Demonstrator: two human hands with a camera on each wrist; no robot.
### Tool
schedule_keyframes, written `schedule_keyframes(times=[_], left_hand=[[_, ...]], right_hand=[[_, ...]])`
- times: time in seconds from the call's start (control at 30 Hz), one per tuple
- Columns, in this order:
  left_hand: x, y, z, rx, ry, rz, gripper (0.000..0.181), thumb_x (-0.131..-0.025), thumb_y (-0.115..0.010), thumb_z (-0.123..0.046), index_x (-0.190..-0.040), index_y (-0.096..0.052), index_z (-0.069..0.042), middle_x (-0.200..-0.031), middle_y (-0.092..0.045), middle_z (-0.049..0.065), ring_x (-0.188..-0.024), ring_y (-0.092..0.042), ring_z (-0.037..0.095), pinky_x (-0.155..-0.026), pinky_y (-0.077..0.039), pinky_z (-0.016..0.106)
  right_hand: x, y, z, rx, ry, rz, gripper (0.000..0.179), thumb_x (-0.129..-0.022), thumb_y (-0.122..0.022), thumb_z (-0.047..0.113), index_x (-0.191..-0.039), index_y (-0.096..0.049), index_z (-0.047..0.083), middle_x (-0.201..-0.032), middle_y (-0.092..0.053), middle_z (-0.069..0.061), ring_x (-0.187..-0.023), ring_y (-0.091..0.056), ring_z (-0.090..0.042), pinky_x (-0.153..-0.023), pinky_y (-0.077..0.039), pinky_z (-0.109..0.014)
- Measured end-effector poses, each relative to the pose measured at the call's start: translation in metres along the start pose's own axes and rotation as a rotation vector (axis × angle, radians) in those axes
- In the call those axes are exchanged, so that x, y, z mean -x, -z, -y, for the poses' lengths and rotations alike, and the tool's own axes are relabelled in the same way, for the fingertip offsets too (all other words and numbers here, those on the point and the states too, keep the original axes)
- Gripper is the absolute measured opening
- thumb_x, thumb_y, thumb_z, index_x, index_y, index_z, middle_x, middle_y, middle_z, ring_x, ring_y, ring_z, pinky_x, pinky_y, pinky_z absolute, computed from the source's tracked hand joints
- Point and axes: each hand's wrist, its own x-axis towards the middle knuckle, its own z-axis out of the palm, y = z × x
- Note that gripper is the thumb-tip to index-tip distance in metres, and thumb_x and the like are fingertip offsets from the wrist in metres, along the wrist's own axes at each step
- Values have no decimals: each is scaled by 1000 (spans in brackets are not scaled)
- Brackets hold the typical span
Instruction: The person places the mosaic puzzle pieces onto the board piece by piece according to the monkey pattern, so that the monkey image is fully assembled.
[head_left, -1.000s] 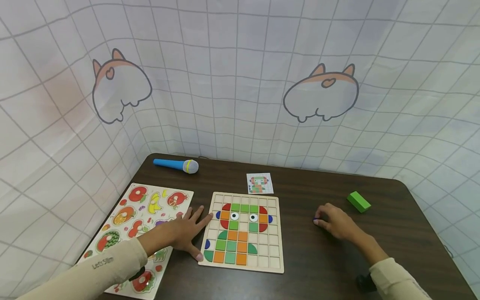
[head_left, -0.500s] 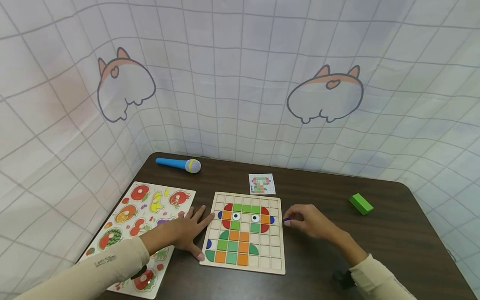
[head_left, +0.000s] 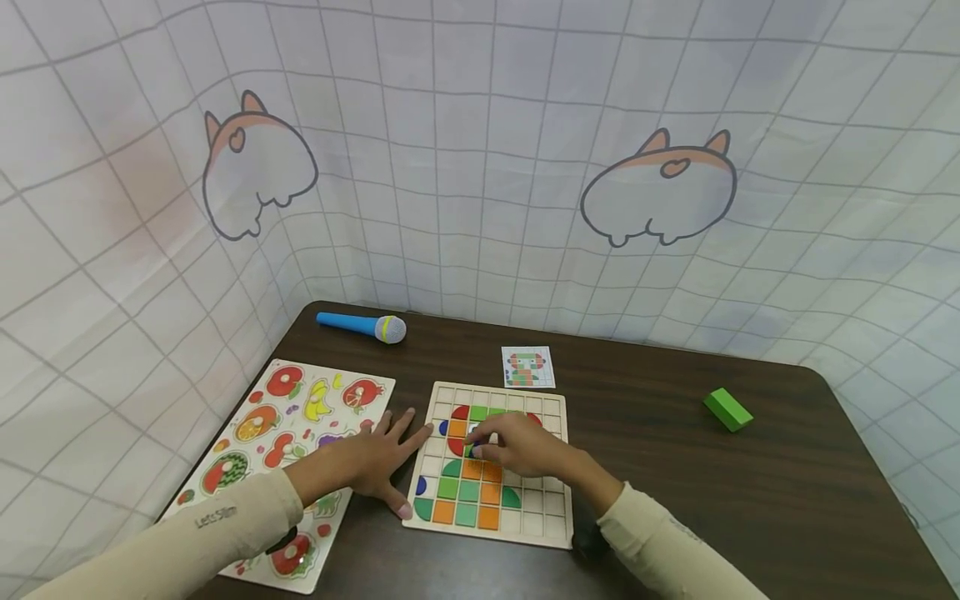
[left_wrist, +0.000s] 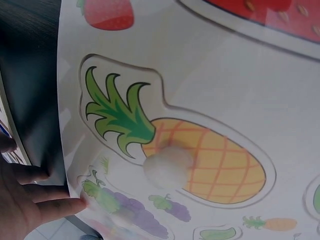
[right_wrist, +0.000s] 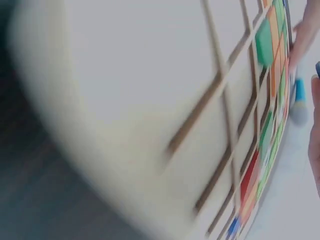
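Observation:
A wooden grid board [head_left: 551, 500] holds red, green, orange and blue tiles, with two eye tiles in its upper half. My left hand [head_left: 367, 462] lies spread, fingertips and thumb at the board's left edge. Over the upper middle of the grid, my right hand [head_left: 525, 446] pinches a small dark-blue tile [head_left: 475, 451] between thumb and fingers. That hand hides one eye tile and part of the pattern. In the right wrist view, the tile's edge [right_wrist: 318, 69] barely shows beside a fingertip.
A fruit knob puzzle [left_wrist: 215, 75] lies under my left forearm. Behind the grid board is a small pattern card [head_left: 528, 367]. A blue toy microphone [head_left: 362, 325] rests at the back left, a green block [head_left: 728, 409] at the right. A patterned curtain [head_left: 450, 167] surrounds the table.
My right hand has moved left from the bare tabletop to above the grid board, carrying the blue tile. The left hand keeps its place at the board's edge.

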Motion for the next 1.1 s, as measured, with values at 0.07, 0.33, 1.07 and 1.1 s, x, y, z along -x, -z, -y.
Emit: schedule_keyframes(times=[0.07, 0.33, 1.07, 1.1], left_hand=[[1, 1, 0, 1, -4, 3, 122, -66, -74, -77, -161, -17, -26, -168, -11, 17, -151, -15, 52, -113, -29, 67], [3, 2, 0, 1, -18, -2, 122, -66, -74, -76, -161, -17, -25, -168, -11, 18, -150, -15, 53, -113, -30, 67], [1, 0, 1, -13, -17, -14, 122, -65, -74, -77, -161, -18, -25, -168, -12, 19, -150, -16, 53, -112, -30, 68], [2, 1, 1, -12, -17, -14, 122, -65, -74, -77, -161, -18, -25, -168, -12, 19, -150, -16, 53, -112, -30, 68]], right_hand=[[-10, -8, 5, -8, -17, 11, 22, -98, -65, 16, -118, -72, 11, -107, -72, 2, -84, -57, -7, -76, -49, -22], [-35, -33, 18, -61, -84, -5, 10, -94, -72, 17, -102, -69, 13, -74, -61, 8, -68, -54, -5, -66, -47, -19], [-42, -39, 25, 112, -142, -40, 9, -88, -77, 23, -94, -75, 16, -69, -59, 12, -63, -52, -3, -61, -44, -19], [-42, -39, 25, 116, -145, -37, 8, -88, -78, 23, -93, -75, 17, -69, -59, 12, -63, -52, -3, -61, -43, -19]])
